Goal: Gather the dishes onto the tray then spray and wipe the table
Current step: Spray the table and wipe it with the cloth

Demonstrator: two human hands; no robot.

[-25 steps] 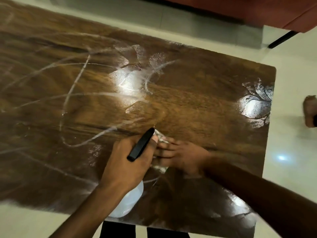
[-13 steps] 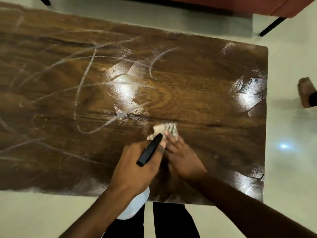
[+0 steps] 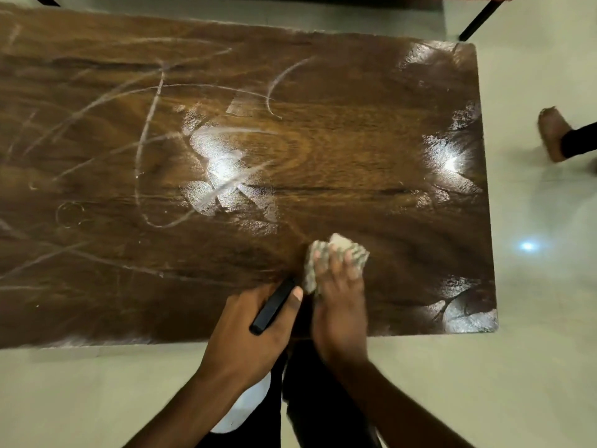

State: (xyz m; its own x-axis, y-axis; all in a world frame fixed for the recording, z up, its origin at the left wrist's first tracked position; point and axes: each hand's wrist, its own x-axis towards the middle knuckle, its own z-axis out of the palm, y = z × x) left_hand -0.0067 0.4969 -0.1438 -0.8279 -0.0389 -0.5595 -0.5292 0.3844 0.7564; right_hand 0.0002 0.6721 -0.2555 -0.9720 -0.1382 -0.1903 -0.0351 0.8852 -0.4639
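A dark wooden table (image 3: 339, 150) fills the view, streaked with wet arcs and smears. My right hand (image 3: 339, 305) presses a crumpled grey-white cloth (image 3: 353, 252) flat on the tabletop near the front edge, right of centre. My left hand (image 3: 248, 337) holds a spray bottle (image 3: 242, 407) at the table's front edge; its black trigger head (image 3: 273, 307) pokes out above my fingers and its white body hangs below my wrist. No dishes or tray are in view.
Pale tiled floor (image 3: 542, 350) surrounds the table. Another person's foot (image 3: 554, 134) stands on the floor to the right of the table. A black furniture leg (image 3: 478, 19) shows at the top right. My dark trousers (image 3: 310, 399) are below the table edge.
My right hand has pushed the cloth forward and to the right across the tabletop, from fingers pointing left to pointing away. The left hand keeps the bottle beside it.
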